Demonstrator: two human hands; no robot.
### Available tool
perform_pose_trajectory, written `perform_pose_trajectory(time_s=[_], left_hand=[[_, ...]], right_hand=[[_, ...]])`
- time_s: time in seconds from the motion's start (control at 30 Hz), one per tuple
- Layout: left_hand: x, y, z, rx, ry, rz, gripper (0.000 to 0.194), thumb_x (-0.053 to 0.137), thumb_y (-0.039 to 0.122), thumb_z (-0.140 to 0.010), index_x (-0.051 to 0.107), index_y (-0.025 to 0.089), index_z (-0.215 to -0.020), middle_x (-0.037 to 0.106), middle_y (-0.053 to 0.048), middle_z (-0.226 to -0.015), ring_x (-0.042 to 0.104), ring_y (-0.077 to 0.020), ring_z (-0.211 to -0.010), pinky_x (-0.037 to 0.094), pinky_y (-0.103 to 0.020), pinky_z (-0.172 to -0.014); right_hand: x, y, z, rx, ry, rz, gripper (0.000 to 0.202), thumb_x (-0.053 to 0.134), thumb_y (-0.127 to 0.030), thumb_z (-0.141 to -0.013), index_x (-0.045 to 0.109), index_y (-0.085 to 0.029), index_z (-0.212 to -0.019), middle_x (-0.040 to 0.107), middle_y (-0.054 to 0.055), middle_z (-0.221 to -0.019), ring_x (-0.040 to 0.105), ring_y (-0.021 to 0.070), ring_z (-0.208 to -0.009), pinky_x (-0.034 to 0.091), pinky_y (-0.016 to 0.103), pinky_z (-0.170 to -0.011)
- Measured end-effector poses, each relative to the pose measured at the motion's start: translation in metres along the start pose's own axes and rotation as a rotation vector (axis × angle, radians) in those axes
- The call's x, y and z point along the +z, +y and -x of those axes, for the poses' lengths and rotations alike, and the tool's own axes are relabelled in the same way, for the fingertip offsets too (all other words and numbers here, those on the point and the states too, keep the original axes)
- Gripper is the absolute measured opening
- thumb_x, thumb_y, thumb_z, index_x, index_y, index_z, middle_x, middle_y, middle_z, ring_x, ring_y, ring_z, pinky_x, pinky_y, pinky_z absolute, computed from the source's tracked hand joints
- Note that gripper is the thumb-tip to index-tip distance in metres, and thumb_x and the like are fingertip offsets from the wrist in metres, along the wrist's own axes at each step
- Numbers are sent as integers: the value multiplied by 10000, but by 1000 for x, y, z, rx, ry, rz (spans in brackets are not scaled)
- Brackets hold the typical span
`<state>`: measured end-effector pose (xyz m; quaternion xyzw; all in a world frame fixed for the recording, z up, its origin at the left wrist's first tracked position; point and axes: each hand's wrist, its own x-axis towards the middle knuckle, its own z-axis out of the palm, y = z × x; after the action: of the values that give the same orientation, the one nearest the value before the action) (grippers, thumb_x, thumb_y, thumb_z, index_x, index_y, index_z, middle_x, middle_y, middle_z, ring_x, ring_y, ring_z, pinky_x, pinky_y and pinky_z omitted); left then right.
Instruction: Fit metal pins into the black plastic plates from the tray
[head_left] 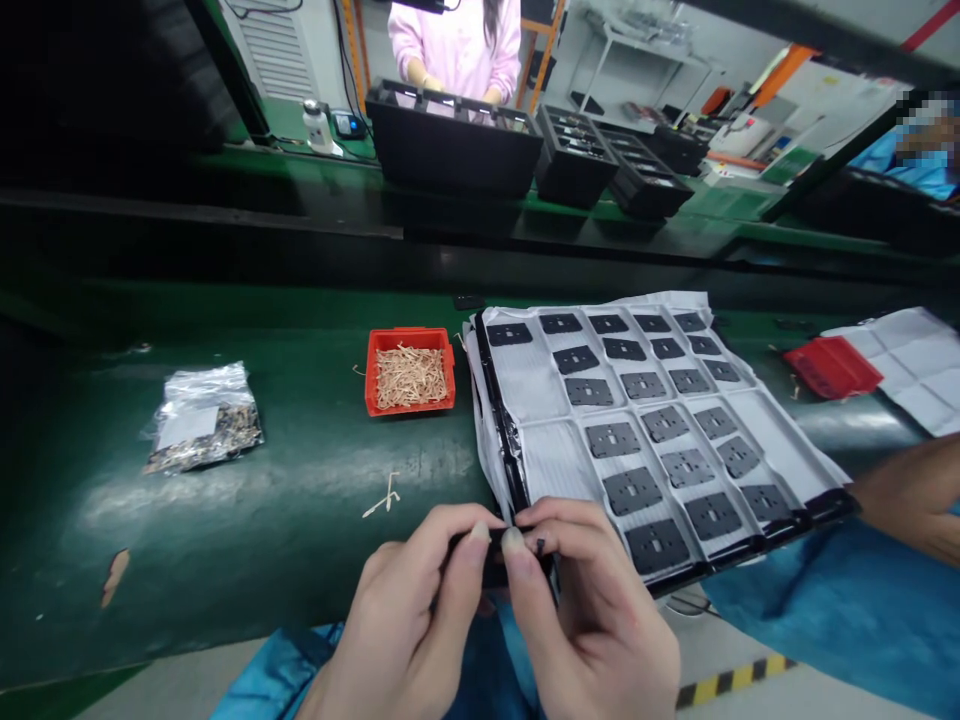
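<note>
Left hand (pixel 409 610) and right hand (pixel 592 610) pinch one small black plastic plate (pixel 501 555); light, stiff, thin: best gripped by edges.

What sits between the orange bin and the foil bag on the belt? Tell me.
In the head view, nothing sits between the orange bin and the foil bag: only bare green belt. A loose pale sliver lies nearer the hands, outside that stretch.

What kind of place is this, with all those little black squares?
Probably a factory assembly line. A tray holds rows of flat black parts, both hands, left hand and right hand, pinch one small black part, and black bins line the green bench.
</note>
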<state>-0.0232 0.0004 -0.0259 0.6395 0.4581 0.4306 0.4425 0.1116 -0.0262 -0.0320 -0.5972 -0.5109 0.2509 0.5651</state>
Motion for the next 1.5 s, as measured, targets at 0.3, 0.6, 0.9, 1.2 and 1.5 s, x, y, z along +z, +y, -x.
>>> perform_pose_trajectory(time_s=[0.3,0.6,0.9,1.2,1.5], left_hand=[[2,7,4,30,9,-234,198,464,176,-1091,605,312,-1123,687,113,-681,783,-109,-699,519,-142,-587],[7,5,2,28,43,-179,196,455,184,-1095,609,301,-1124,706,107,-715,727,-76,-593,534,-113,-592],[12,16,3,-390,166,289,337,541,507,-1082,681,222,-969,624,52,-486,597,-103,-405,502,-149,-447],[12,30,9,-508,163,414,514,725,707,-892,618,204,-889,512,79,-480,491,-60,-382,371,-121,-407],[10,14,10,-315,84,414,402,895,394,-827,531,226,-827,537,109,-539,439,-33,-324,279,-117,-319]], right_hand=[[-8,3,-8,-157,-52,78,175,662,-70,-930,655,-242,-962,701,22,-975,729,123,-894,610,203,-758],[-7,6,-7,-246,-41,200,126,676,-109,-932,668,-233,-958,714,37,-997,746,142,-893,624,218,-721],[-23,25,-5,-91,-126,59,137,630,-182,-1001,695,-249,-1102,728,48,-1056,738,124,-885,624,184,-763],[-23,7,-6,-135,-237,-272,162,606,-123,-1000,690,-225,-905,697,12,-845,653,122,-749,559,226,-684],[-31,8,-6,-192,-396,-354,132,640,-155,-999,729,-232,-939,692,7,-840,631,126,-728,539,247,-639]])
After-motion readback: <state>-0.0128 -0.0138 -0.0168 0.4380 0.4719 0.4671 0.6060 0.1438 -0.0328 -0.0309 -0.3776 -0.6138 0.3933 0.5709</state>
